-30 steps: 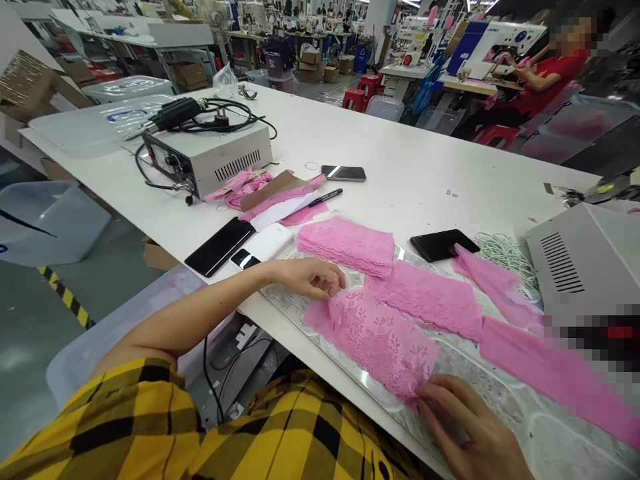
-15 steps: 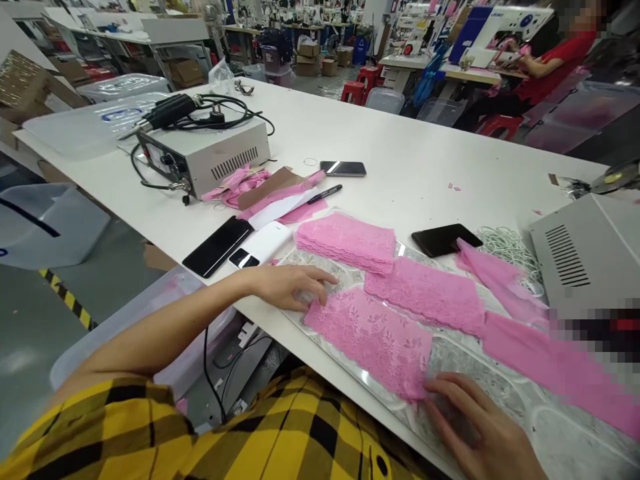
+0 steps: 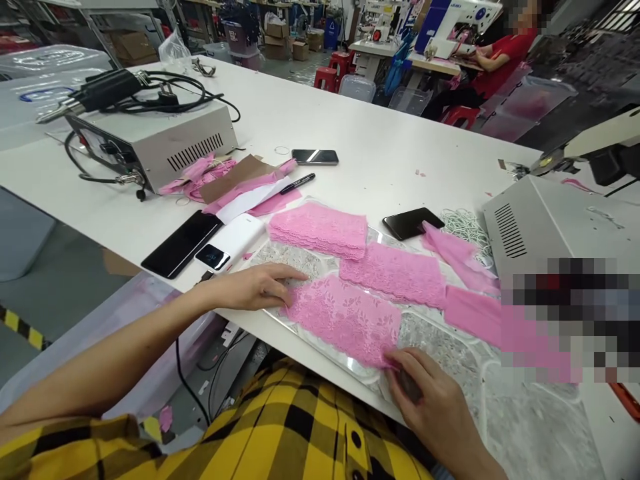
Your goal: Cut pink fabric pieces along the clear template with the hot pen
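Note:
A flat pink lace piece (image 3: pixel 345 317) lies on a grey marble-patterned board (image 3: pixel 440 347) with a clear cover. My left hand (image 3: pixel 253 285) pinches its left edge between thumb and fingers, with the index finger stretched above the board. At the lower right corner, my right hand (image 3: pixel 433 397) holds the lace between thumb and fingertips. Behind it sits a thick stack of pink lace pieces (image 3: pixel 320 230). A second pink lace stack (image 3: pixel 393 273) lies to the right of that, and plain pink fabric (image 3: pixel 473 315) beyond.
On the white table (image 3: pixel 250 87) are a grey machine box (image 3: pixel 185 147) topped by a black cabled tool, a white power bank (image 3: pixel 235 240), several phones, a marker (image 3: pixel 298 184) and white elastic cords (image 3: pixel 465 230). Another grey box (image 3: pixel 550 227) stands right. A person in red sits at a sewing machine.
The view has turned, so the table's things appear further left. My left fingers have closed on the lace's left edge, and my right fingers grip its lower right corner.

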`<state>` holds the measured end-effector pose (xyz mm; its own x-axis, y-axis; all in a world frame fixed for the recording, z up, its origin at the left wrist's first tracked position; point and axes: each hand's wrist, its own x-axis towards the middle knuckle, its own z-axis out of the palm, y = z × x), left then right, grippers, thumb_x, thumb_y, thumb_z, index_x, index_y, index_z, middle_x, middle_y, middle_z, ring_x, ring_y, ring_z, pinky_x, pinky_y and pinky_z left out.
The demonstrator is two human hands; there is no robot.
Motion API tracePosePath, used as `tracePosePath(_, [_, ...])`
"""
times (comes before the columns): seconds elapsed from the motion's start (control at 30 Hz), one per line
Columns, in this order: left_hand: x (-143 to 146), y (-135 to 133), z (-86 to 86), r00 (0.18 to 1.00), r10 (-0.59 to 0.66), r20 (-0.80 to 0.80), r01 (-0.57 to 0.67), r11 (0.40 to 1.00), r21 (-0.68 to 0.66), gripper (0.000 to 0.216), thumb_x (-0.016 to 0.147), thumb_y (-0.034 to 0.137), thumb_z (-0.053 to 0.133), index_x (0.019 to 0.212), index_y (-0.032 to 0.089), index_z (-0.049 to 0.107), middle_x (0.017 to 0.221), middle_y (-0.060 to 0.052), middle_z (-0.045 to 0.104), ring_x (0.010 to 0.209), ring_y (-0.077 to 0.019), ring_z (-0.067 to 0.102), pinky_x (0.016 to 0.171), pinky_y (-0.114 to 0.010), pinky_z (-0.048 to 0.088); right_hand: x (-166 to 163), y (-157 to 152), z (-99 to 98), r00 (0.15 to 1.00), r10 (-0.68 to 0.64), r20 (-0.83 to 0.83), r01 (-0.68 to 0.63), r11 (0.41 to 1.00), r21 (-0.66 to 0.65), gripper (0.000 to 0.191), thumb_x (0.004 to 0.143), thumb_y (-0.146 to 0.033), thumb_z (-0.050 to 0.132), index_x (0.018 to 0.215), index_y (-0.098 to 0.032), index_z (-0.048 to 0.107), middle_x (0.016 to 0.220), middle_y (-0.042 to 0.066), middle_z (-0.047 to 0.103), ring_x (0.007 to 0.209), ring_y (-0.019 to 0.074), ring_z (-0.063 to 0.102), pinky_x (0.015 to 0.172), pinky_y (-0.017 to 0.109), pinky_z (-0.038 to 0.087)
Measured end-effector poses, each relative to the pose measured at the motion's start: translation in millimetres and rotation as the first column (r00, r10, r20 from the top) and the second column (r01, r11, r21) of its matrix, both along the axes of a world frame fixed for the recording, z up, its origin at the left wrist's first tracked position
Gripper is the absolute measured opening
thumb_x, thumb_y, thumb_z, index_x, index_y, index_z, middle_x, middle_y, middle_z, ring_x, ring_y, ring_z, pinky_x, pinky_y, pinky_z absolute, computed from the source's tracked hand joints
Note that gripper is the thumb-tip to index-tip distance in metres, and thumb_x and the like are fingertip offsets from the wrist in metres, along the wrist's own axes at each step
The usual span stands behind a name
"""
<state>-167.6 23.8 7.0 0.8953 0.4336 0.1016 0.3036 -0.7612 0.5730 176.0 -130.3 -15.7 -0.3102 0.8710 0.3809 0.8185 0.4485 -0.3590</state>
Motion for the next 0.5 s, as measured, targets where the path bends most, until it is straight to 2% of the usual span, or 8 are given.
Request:
tracePosePath(0.1, [0, -2, -0.5, 1.0, 0.022, 0.018, -0.022, 1.0, 0.003, 0.021, 0.096, 0.025, 0.055, 0.096, 0.022, 0.076, 0.14, -0.01, 0.055, 0.127, -0.0246, 0.054, 0.106, -0.037, 0.044, 3, -6, -1.6, 0.997, -0.083, -0.002, 0.083, 0.997, 0.005, 0.011, 0.092, -0.021, 0.05, 0.099, -0.023, 0.058, 0.081, 0.001, 0.064, 0.067, 0.011, 0.064, 0.061, 0.021, 0.054])
tracePosePath(0.17, [-1, -3, -1.5, 0.999, 0.025, 0.02, -0.025, 1.0, -0.002, 0.021, 0.096, 0.024, 0.055, 0.095, 0.022, 0.075, 0.141, -0.01, 0.055, 0.128, -0.0242, 0.053, 0.107, -0.036, 0.044, 4, -10, -0.3, 0.994, -0.108, -0.011, 0.108, 0.994, -0.008, 0.011, 0.092, -0.023, 0.051, 0.1, -0.022, 0.058, 0.082, 0.001, 0.063, 0.067, 0.0105, 0.063, 0.061, 0.02, 0.054])
tracePosePath(0.3, [-4, -3, -3.9, 1.0, 0.013, 0.007, -0.013, 1.0, 0.006, 0.018, 0.095, 0.025, 0.056, 0.097, 0.02, 0.074, 0.142, -0.011, 0.053, 0.131, -0.0252, 0.05, 0.109, -0.038, 0.043, 1, -11, 2.1, 0.999, -0.042, -0.029, 0.042, 0.999, 0.009, 0.016, 0.092, -0.022, 0.054, 0.107, -0.021, 0.059, 0.091, 0.004, 0.064, 0.079, 0.0114, 0.066, 0.069, 0.019, 0.056])
tracePosePath(0.5, [-4, -5, -9.8, 0.999, 0.015, 0.048, -0.017, 0.999, 0.041, 0.016, 0.094, 0.027, 0.059, 0.097, 0.02, 0.073, 0.14, -0.013, 0.055, 0.13, -0.0262, 0.052, 0.108, -0.04, 0.044, -5, -5, 1.0, 1.0, 0.021, 0.013, -0.022, 0.997, 0.072, 0.015, 0.093, -0.021, 0.052, 0.105, -0.021, 0.061, 0.087, 0.004, 0.064, 0.074, 0.0106, 0.067, 0.064, 0.018, 0.055])
